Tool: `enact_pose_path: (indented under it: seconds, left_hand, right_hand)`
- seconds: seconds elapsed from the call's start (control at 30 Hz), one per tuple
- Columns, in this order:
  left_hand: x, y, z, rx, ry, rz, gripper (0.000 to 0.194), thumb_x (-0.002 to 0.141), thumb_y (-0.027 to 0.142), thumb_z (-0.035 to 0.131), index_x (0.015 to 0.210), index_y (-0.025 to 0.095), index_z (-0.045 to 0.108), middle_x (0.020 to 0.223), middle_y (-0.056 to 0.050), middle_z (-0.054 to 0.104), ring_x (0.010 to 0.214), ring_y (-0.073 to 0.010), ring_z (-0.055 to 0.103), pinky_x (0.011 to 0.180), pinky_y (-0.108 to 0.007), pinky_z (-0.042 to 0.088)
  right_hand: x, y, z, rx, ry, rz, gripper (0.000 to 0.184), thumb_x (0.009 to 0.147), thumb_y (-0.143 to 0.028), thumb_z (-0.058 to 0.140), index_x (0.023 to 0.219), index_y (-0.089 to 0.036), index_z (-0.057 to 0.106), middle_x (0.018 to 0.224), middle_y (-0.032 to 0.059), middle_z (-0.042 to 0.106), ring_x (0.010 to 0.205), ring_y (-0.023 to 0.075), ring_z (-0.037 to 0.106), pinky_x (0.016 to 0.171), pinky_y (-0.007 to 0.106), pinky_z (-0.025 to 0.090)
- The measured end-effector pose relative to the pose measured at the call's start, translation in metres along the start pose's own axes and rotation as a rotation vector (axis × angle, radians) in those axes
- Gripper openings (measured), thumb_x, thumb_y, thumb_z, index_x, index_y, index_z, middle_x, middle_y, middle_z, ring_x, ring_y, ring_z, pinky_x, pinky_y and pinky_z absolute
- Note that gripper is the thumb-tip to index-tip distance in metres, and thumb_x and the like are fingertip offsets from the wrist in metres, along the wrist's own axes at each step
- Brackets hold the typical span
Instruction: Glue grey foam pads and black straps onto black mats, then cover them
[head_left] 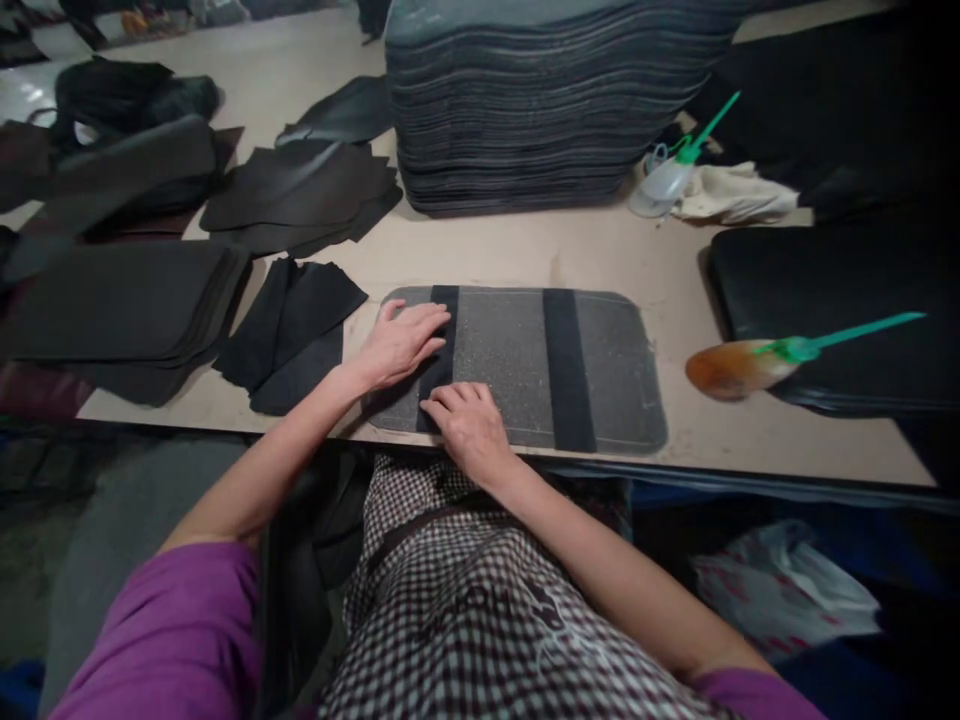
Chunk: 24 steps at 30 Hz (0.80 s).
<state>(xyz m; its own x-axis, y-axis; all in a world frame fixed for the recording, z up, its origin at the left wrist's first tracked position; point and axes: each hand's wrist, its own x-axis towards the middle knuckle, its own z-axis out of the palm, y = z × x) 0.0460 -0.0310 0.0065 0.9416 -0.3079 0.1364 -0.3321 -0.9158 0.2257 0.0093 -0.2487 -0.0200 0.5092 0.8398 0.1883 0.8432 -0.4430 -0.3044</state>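
Note:
A grey rounded rectangular panel (501,370) lies flat near the table's front edge, with two dark strips across it. My left hand (405,342) rests with its fingers stretched over the left strip (445,350). Lower down, my right hand (471,425) lies on the same strip and the panel beside it, fingers extended and fairly close together. The right strip (568,370) crosses the panel untouched. Neither hand grips anything that I can see. Just left of the panel is a loose heap of black cloth pieces (292,325).
A tall stack of dark sheets (540,110) stands behind the panel. Piles of black panels (112,300) lie at left, more black panels (847,290) at right. An amber bottle (731,370) with a green spout lies at right; a clear bottle (664,185) stands near a cream cloth (731,195).

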Motion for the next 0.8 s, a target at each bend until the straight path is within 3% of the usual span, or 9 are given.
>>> enact_pose_path:
  seconds: [0.2,0.37,0.47,0.67,0.8]
  left_hand:
    - [-0.025,0.010,0.027,0.116,-0.025,0.003,0.043,0.105,0.042,0.042,0.140,0.023,0.061,0.155,-0.012,0.056,0.152,-0.0306,0.040,0.125,-0.061,0.016]
    - [-0.028,0.013,0.036,0.133,0.062,0.010,0.041,0.102,0.040,0.050,0.139,0.026,0.062,0.161,-0.014,0.047,0.156,-0.0334,0.032,0.124,-0.064,0.019]
    - [-0.026,0.007,0.042,0.147,0.106,-0.005,0.040,0.102,0.042,0.051,0.138,0.029,0.063,0.160,-0.013,0.048,0.156,-0.0335,0.032,0.123,-0.064,0.022]
    - [-0.028,0.012,0.035,0.162,0.074,-0.048,0.042,0.105,0.042,0.043,0.136,0.025,0.064,0.157,-0.014,0.051,0.154,-0.0340,0.032,0.121,-0.061,0.025]
    - [-0.025,0.014,0.031,0.151,0.052,-0.081,0.041,0.105,0.042,0.041,0.132,0.024,0.067,0.157,-0.013,0.050,0.155,-0.0327,0.030,0.121,-0.060,0.025]
  right_hand:
    - [-0.006,0.001,-0.008,0.029,0.002,-0.023,0.021,0.103,-0.007,0.056,0.114,-0.014,0.073,0.113,0.0101,0.072,0.106,0.0260,0.054,0.094,0.044,0.039]
    - [-0.030,0.001,-0.015,-0.020,0.089,-0.116,0.026,0.105,-0.012,0.054,0.128,-0.016,0.067,0.140,0.0078,0.063,0.131,0.0263,0.047,0.109,0.049,0.035]
    - [-0.040,0.003,-0.011,-0.103,0.101,-0.157,0.026,0.109,-0.017,0.050,0.131,-0.016,0.065,0.143,0.0083,0.060,0.136,0.0269,0.045,0.114,0.052,0.033]
    - [-0.048,-0.001,-0.003,-0.066,0.107,-0.130,0.025,0.106,-0.014,0.054,0.127,-0.013,0.067,0.143,0.0130,0.059,0.137,0.0302,0.046,0.115,0.056,0.034]
    - [-0.051,-0.005,-0.004,0.017,0.100,-0.173,0.019,0.102,-0.010,0.057,0.113,-0.015,0.073,0.145,0.0127,0.057,0.140,0.0320,0.043,0.117,0.059,0.031]
